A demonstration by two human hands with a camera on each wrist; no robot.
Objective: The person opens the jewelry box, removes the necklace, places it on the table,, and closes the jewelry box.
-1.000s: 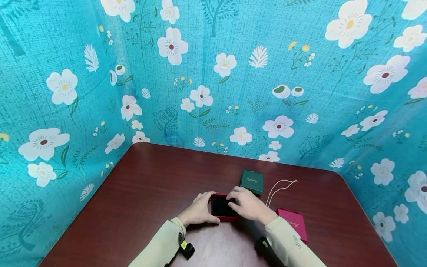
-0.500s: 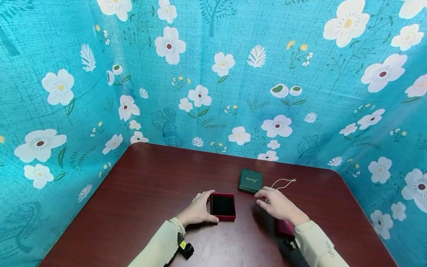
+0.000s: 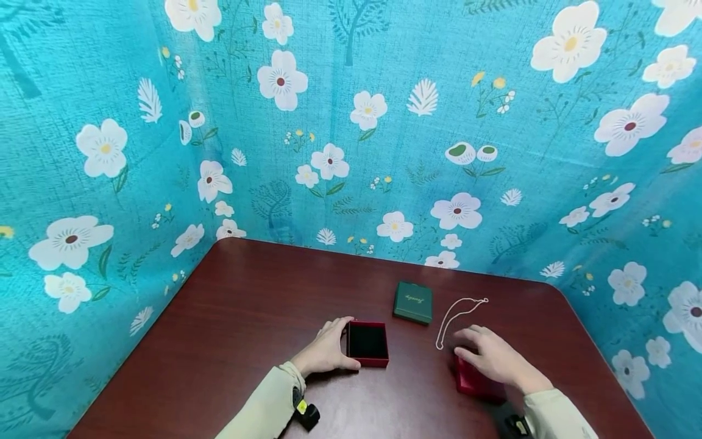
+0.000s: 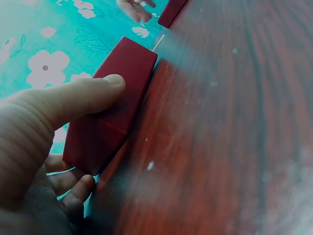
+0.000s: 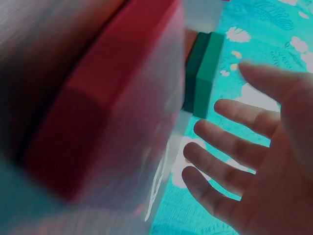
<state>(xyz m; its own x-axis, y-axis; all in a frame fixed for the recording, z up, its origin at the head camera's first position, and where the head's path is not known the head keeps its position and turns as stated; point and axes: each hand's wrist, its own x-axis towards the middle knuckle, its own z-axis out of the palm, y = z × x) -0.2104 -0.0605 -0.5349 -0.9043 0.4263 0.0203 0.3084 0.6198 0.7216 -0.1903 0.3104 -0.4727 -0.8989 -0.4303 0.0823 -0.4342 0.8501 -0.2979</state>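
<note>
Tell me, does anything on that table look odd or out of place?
Nothing looks spilled or damaged. The pale chain might seem out of place: it lies loose on the table, near the green box, while the left hand holds an open red box.

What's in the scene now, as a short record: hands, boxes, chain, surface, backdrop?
left hand: grips open red box by its left side, head view
red box interior: black, nothing seen in it
right hand: over flat red piece in head view, holding nothing
green box: closed
chain: right of green box, head view
surface: brown table
backdrop: blue floral cloth
</note>
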